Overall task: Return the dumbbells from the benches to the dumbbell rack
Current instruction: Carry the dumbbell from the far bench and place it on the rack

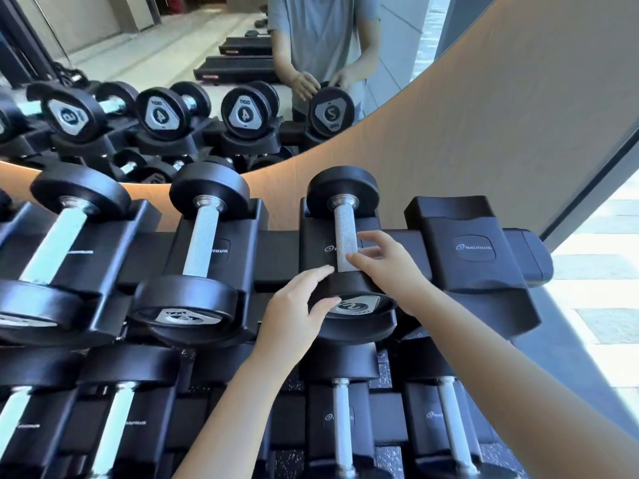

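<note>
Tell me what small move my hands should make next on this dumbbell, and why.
Probably let go and draw both hands back. The dumbbell already seems to lie in its cradle, far head in the notch; your left hand only holds the near head and the right hand rests on the handle.

Bright daylight from the right, floor (600, 267) over there totally blown out; fisheye bends the edges, corners kinda soft.
</note>
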A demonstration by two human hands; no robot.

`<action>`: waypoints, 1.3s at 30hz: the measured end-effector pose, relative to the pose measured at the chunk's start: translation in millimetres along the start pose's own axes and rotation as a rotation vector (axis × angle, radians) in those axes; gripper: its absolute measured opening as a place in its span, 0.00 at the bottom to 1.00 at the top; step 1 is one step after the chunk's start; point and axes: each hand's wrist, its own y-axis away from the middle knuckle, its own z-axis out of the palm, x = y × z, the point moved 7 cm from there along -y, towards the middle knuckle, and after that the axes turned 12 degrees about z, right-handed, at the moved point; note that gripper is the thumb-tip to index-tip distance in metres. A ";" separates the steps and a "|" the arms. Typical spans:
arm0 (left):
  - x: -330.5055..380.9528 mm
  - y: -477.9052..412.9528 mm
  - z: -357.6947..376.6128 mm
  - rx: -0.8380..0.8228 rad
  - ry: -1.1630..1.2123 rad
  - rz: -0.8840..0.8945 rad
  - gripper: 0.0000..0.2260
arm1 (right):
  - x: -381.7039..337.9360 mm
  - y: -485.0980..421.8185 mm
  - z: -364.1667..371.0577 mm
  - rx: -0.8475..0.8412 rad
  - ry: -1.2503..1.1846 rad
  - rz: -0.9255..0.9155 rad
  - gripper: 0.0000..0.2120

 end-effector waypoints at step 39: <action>20.2 -1.1 13.6 -0.010 -0.176 0.098 0.23 | 32.2 42.7 -7.8 0.037 -0.084 -0.240 0.18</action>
